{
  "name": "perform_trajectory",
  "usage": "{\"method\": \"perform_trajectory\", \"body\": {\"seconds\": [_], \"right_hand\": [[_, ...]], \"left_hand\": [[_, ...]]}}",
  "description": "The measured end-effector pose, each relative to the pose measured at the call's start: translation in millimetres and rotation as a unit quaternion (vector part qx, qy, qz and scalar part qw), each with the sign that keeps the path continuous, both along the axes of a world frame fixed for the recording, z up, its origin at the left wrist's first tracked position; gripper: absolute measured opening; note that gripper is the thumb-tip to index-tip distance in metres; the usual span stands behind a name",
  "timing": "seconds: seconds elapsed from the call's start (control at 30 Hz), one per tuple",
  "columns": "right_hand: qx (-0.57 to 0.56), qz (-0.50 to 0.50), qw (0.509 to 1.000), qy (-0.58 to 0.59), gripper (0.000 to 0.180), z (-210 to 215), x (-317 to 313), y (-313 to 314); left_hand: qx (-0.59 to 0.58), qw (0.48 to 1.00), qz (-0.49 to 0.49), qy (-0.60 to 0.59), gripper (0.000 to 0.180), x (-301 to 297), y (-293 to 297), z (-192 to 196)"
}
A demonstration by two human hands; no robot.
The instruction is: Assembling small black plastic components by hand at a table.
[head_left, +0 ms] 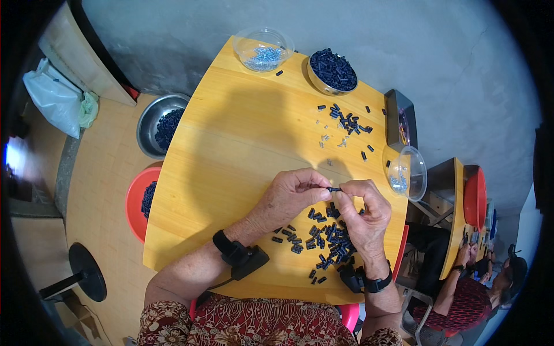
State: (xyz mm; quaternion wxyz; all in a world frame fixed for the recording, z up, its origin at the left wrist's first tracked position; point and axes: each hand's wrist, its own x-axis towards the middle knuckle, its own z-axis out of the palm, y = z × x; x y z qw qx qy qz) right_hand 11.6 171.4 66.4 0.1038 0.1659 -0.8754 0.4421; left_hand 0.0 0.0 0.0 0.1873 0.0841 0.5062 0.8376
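A small dark part [333, 189] is pinched between the fingertips of the left hand [291, 195] and right hand [365, 213], above the table [231, 150]. A pile of dark parts [326, 236] is spread just beneath the hands.

Wood, plastic and steel under plain light.
Table [231, 150] of smooth, lightly glossy yellow wood; small parts [329, 236] matt dark plastic; top bowl [264, 49] clear glossy plastic; bowl [151, 124] at left brushed metal; red tray [135, 199] shiny plastic; wall [404, 52] rough grey plaster.
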Motion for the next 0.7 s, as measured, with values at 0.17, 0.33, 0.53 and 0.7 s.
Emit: {"method": "perform_trajectory", "body": {"seconds": [0.17, 0.33, 0.53, 0.7], "right_hand": [[0.033, 0.017, 0.999, 0.032, 0.011, 3.3, -2.2, 0.0], [0.084, 0.055, 0.994, 0.042, 0.010, 11.3, -5.9, 2.1], [0.075, 0.047, 0.996, 0.033, 0.013, 11.0, -5.8, 0.0], [0.081, 0.056, 0.994, 0.043, 0.014, 10.5, -6.9, 2.3]], "left_hand": [[-0.012, 1.000, 0.000, 0.001, 0.015, -0.5, 0.6, -0.3], [-0.031, 0.999, 0.007, 0.004, 0.015, 1.3, -0.9, 2.8], [-0.030, 0.999, 0.017, 0.011, 0.015, 2.0, 1.2, 0.4], [-0.030, 0.999, 0.011, 0.001, 0.015, 2.1, 1.5, 1.9]]}}
